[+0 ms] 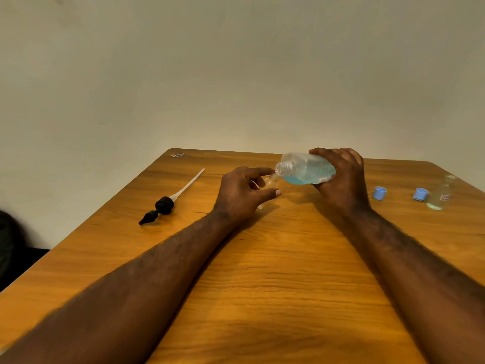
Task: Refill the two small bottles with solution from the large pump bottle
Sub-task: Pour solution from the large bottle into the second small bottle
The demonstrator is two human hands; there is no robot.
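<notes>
Clear plastic, pale blue solution pooled along its lower side: the large pump bottle [307, 169], pump off. Lies tipped nearly flat in the right hand [343, 179], fingers and thumb curled round its base end, open neck aimed at nine o'clock. Meets there the mouth of a small bottle [270, 181], pinched between thumb and fingers of the left hand [241, 195] and mostly hidden behind them. Looks tilted, neck up toward the larger lip. No telling flow or fill level from here.

Farther out, at nine o'clock from the left hand and well apart: the pump head [162, 206] with its dip tube, flat on the wooden table [262, 285]. At three o'clock from the right hand: one blue cap [379, 193], then a second blue cap [420, 194], then just beside that the second small bottle [442, 195]. Stands upright, uncapped, apparently with a little pale liquid at the bottom.

Likely trouble: a wide neck over a narrow mouth. Floods past the rim on any quick tilt, running over the left hand onto the table. Risks also a loose pinch on slick plastic, and so a slip or a turn away mid-pour. Calls for a slow tilt, lips kept touching.
</notes>
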